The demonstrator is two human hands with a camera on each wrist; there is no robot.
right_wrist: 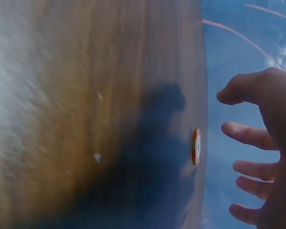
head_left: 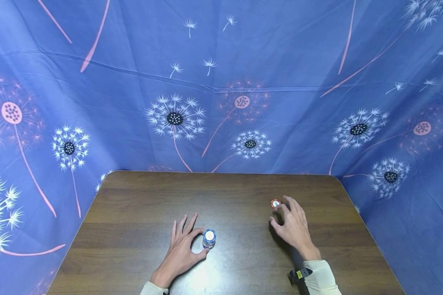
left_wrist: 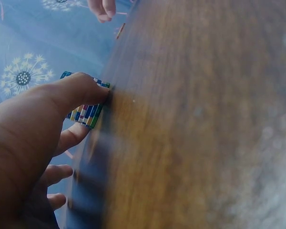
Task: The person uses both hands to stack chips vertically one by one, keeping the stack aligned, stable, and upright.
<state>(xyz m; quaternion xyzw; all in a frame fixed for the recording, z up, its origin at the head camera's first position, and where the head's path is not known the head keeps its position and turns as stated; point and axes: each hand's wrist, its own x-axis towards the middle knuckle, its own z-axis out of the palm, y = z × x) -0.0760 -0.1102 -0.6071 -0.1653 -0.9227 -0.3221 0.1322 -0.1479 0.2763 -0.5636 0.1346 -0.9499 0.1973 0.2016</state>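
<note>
A short stack of poker chips [head_left: 209,237], blue-rimmed with a pale centre on top, stands on the table left of the middle. My left hand [head_left: 181,252] pinches its sides between thumb and index finger, the other fingers spread away. In the left wrist view the stack [left_wrist: 88,113] shows many-coloured edges, partly covered by the thumb. Farther back on the right lies a red-rimmed poker chip [head_left: 275,203]; whether another lies under it I cannot tell. Just above it my right hand [head_left: 294,227] hovers, fingers parted and holding nothing. The right wrist view shows this chip [right_wrist: 196,147] apart from the fingertips.
The brown wooden table [head_left: 151,196] has rounded far corners. A blue cloth [head_left: 214,49] with dandelion prints hangs behind it and along both sides. A dark strap with a small device [head_left: 300,273] is at the right wrist.
</note>
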